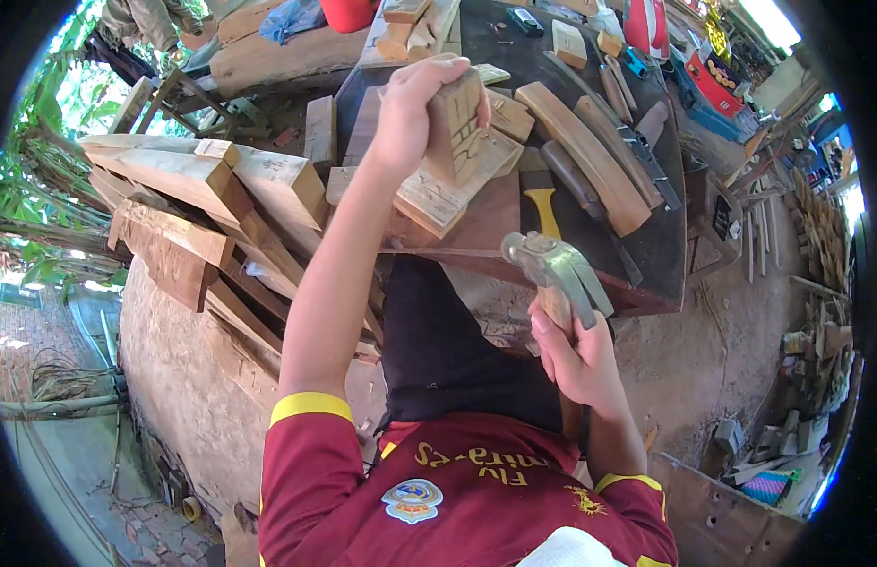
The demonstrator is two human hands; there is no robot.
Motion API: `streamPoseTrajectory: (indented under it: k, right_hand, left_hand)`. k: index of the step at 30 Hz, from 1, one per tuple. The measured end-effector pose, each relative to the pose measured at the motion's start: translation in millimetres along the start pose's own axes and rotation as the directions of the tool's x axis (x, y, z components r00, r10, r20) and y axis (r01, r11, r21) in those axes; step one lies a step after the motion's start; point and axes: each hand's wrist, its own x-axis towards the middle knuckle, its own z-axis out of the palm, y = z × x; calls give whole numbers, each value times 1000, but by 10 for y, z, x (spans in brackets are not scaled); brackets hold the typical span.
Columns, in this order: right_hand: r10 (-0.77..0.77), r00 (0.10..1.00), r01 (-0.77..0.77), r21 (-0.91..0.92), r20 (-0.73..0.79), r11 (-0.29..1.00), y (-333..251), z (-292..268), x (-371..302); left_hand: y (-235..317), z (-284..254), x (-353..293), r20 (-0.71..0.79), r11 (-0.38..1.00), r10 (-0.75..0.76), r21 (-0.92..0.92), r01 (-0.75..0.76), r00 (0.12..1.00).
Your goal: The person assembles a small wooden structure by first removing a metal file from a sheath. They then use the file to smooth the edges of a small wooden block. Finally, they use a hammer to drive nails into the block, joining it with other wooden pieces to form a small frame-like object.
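My left hand (412, 111) is closed around a wooden block (462, 128), its face marked with dark lines in a brick-like pattern. The block is tilted, above or against a light wooden board (434, 203) on the dark workbench (495, 222); whether they touch I cannot tell. Near the bench's front edge, my right hand (582, 357) grips a claw hammer (561, 272) high on its wooden handle, close under the metal head. Just beyond the hammer lies a flat tool with a yellow handle (542, 206), possibly a brush or scraper.
Long wooden pieces (590, 156) and a dark-handled tool (573, 175) lie on the bench's right half. Stacked timber beams (188, 180) stand close to my left arm. At the back are a red container (349, 11) and a blue plastic bag (292, 21).
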Motion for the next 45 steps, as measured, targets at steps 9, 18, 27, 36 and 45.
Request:
streamPoseTrajectory:
  k: [9,18,27,36,45]
  right_hand:
    - [32,999,-33,29,44,999,32,103,104]
    - [184,982,-172,215,-36,961,157,-8,0]
    - [57,990,-31,187,-131,982,-138,-87,252]
    - [-118,987,100,-151,-111,983,-75,-51,597]
    - [-314,935,287,-170,-163,943,-58,-13,546]
  left_hand:
    - [86,332,-205,-312,981,81,194,-20,946]
    - [10,596,-213,-459,976,193,180,-122,867]
    - [-169,259,-16,-227,929,304,286,-235,925]
    - [-150,520,13,-370,924,382,120,-364,847]
    - [-125,483,3,-337,940,341,134,-314,877]
